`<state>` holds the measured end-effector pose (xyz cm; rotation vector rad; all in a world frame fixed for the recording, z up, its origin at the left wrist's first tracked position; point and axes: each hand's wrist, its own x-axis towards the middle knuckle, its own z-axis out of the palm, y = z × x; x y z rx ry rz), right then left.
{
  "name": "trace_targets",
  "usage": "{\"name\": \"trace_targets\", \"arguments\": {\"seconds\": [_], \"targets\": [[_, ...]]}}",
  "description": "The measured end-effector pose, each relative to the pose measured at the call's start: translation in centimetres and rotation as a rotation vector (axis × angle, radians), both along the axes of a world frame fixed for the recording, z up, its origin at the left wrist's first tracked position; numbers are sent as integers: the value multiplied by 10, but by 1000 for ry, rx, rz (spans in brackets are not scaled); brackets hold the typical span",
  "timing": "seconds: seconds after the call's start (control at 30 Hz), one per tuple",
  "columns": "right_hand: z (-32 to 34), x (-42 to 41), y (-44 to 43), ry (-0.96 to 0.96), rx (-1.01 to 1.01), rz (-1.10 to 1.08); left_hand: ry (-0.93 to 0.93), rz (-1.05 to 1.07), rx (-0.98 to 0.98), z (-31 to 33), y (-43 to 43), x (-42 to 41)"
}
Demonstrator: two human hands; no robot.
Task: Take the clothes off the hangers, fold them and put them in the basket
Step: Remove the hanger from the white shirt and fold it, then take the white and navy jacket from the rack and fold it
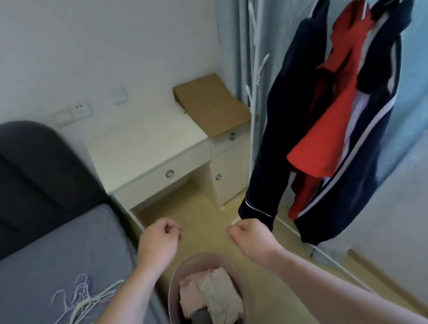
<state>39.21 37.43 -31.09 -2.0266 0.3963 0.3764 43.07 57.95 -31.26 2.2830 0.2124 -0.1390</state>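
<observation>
Both hands hover over the floor with fingers loosely curled into empty fists, the left hand (pixel 160 237) beside the right hand (pixel 249 234). Below and between them stands the round pink plastic basket (pixel 173 282) with folded pink, beige and grey clothes (pixel 211 294) inside. Up and to the right of the right hand, a navy jacket with white piping (pixel 283 128) and a red garment (pixel 334 112) hang by the curtain, and a heap of bare white wire hangers (pixel 72 311) lies on the grey bed beneath the left forearm.

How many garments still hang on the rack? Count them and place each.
3, possibly more hidden: a navy jacket on the left, a red garment in the middle, another navy jacket on the right.
</observation>
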Motion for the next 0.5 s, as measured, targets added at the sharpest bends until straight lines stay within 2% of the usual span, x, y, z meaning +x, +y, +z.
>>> {"name": "trace_targets", "arguments": {"seconds": [0.13, 0.27, 0.5], "targets": [[31, -8, -9, -45, 34, 11, -130, -49, 24, 48, -20, -2], [63, -21, -21, -175, 13, 50, -210, -130, -30, 83, -39, -4], [150, -22, -60, -604, -31, -193, -394, -309, -119, 154, -82, -5]]}}
